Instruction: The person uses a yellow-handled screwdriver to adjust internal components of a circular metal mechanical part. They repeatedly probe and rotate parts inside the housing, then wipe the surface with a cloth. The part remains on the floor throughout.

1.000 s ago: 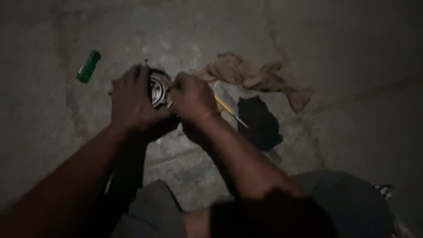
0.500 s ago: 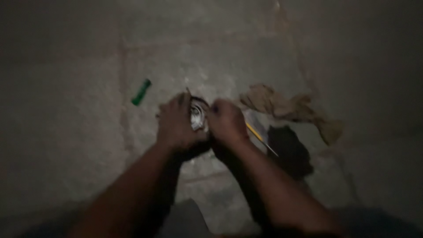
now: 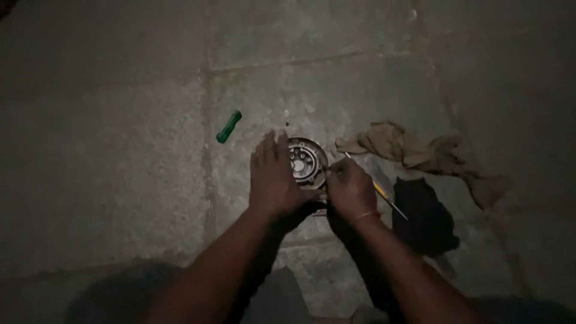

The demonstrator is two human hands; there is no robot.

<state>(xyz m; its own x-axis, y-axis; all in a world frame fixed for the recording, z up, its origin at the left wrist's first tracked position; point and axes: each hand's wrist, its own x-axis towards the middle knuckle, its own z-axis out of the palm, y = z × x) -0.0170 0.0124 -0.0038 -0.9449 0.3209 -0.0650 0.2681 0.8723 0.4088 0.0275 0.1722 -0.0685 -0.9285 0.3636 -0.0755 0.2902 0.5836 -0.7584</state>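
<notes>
Right, down on the rough grey concrete floor (image 3: 120,180), dimly lit, both hands are working on one part. From the head camera, the round metal disc with a ring of small holes around a pale hub (image 3: 305,163) sits on the concrete just above the middle of the picture, right beside a seam between two slabs. The left hand (image 3: 275,177) lies flat over the disc's left edge, fingers extended and held close together, palm down, covering that side of the part and touching it. The right hand (image 3: 349,189) is curled at the disc's lower right edge, fingers bunched and pressed together against the rim; whether they pinch something small there, I cannot tell, the light is too low. A thin orange band circles the right wrist.

Just beside the right hand, a slim tool with a yellow handle and a thin metal shaft (image 3: 384,197) lies slanted on the floor, its tip pointing up toward the disc; the hand covers part of it. Further right, a crumpled tan cloth rag (image 3: 414,147) spreads across the concrete, and below it a dark black piece of cloth (image 3: 423,216) lies flat, touching the tool's lower end.

Off to the left, well apart from the hands, a small green plastic lighter (image 3: 228,126) lies tilted on the slab. Both forearms reach in from the bottom of the frame, converging on the disc.
</notes>
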